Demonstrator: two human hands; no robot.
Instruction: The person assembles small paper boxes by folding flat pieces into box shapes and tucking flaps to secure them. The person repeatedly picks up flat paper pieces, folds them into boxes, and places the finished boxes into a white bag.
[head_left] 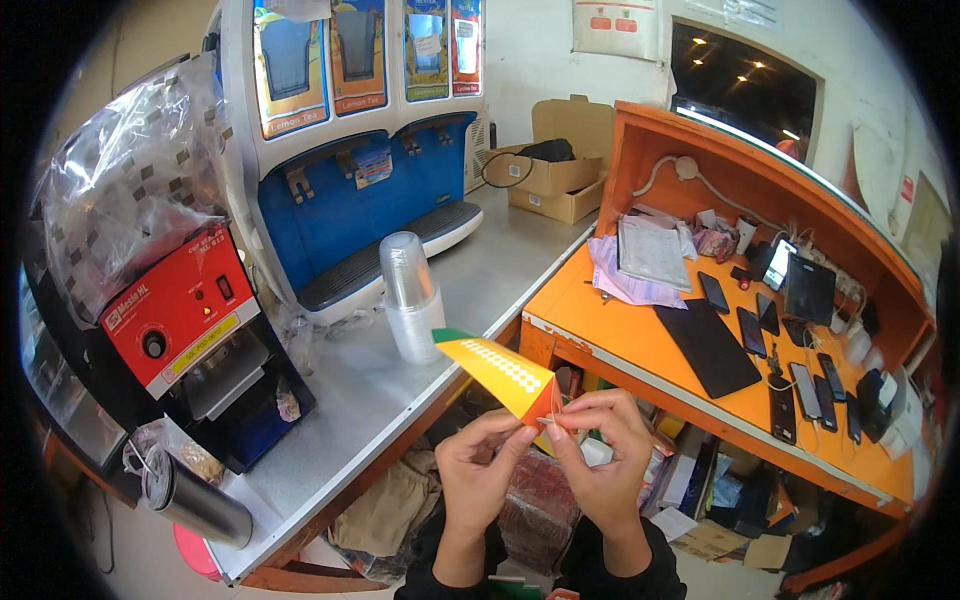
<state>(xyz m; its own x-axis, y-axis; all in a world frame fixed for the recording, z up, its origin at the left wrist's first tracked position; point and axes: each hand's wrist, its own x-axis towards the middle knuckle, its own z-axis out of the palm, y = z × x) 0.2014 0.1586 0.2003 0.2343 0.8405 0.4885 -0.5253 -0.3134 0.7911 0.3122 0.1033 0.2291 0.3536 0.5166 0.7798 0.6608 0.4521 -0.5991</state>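
In front of me, a wedge-shaped folded paper piece [497, 378], yellow with white dots, points up and to the left. Its far tip is green and its near end orange. My left hand [482, 462] is closed, thumb and fingers pinching at the orange end. Close beside it, my right hand [606, 452] pinches a thin pale string [556, 398] that runs along that end. The fingertips of both hands nearly meet, and exactly how the string joins the paper cannot be made out. Beyond the green tip, stacked clear plastic cups [410, 300] stand on the metal counter [350, 430].
At left is a red and black cup sealer [190, 320] with a steel tumbler [200, 500] nearby. A drink dispenser [365, 190] stands behind the counter. Several phones, a black folder [708, 347] and cables lie on the orange desk [600, 320]. Bags and boxes crowd underneath.
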